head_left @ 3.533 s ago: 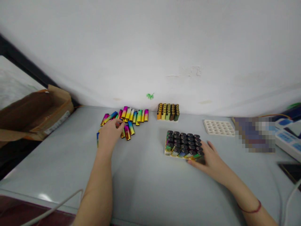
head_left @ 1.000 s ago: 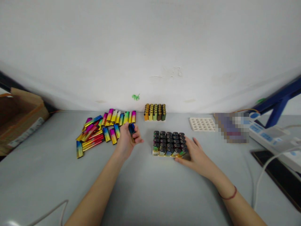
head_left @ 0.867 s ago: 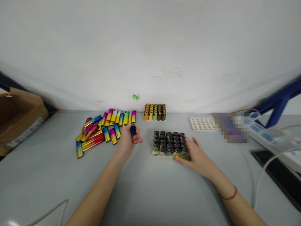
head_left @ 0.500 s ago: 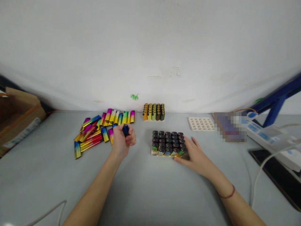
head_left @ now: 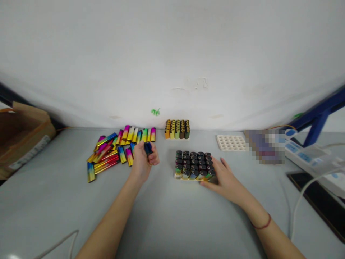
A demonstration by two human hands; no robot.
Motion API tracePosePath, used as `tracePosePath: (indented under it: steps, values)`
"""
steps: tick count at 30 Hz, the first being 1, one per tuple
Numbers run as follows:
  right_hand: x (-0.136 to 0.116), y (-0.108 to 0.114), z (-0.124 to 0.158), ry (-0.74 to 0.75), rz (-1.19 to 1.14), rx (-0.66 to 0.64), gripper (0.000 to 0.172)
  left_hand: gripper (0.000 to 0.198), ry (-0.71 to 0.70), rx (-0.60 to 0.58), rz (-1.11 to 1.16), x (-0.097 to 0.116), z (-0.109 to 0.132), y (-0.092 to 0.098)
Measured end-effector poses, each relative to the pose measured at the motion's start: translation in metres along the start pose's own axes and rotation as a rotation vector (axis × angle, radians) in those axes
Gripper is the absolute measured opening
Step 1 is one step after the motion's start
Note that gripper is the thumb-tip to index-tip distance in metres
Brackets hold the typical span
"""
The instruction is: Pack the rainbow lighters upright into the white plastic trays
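Observation:
My left hand is closed around a lighter, whose dark blue end shows above the fist; the fingers hide the rest. It is raised just right of a loose pile of shiny, rainbow-coloured lighters. My right hand clasps the right end of a white rack, thumb along the front and fingers behind. Rows of upright lighters with black tops fill most of what I see of this rack.
By the wall stands a second block of upright lighters, yellow to dark green. Right of it lies a white rack with bare holes. Farther right are a power strip, a dark flat device and a white cable. A cardboard box is at left.
My left hand has shifted slightly to the right with the lighter, a little away from the pile. My right hand keeps its place on the rack. The whole view has moved slightly.

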State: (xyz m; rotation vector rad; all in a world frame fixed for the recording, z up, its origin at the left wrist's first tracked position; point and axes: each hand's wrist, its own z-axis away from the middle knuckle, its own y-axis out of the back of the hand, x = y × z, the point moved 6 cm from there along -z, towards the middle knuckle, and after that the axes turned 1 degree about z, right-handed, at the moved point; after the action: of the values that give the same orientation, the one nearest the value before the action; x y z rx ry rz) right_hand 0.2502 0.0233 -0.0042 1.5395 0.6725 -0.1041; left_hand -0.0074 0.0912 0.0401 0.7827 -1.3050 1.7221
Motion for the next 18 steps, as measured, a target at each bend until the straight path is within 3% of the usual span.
tracePosePath:
  steps: [4, 8, 13, 18]
  values:
    - [0.002, -0.001, 0.001, 0.012, 0.006, 0.018, 0.082, 0.046, 0.056, -0.093, -0.041, -0.005, -0.002, -0.003]
    - [0.002, -0.001, 0.001, 0.012, 0.010, 0.014, 0.080, 0.032, 0.012, -0.239, -0.142, 0.000, 0.000, -0.003]
    - [0.002, -0.002, 0.001, 0.010, 0.007, 0.014, 0.081, 0.023, -0.107, -0.348, -0.462, 0.015, 0.008, 0.001]
    - [0.003, -0.002, 0.001, 0.012, 0.009, 0.023, 0.082, 0.020, -0.098, -0.514, -0.769, 0.018, 0.020, -0.009]
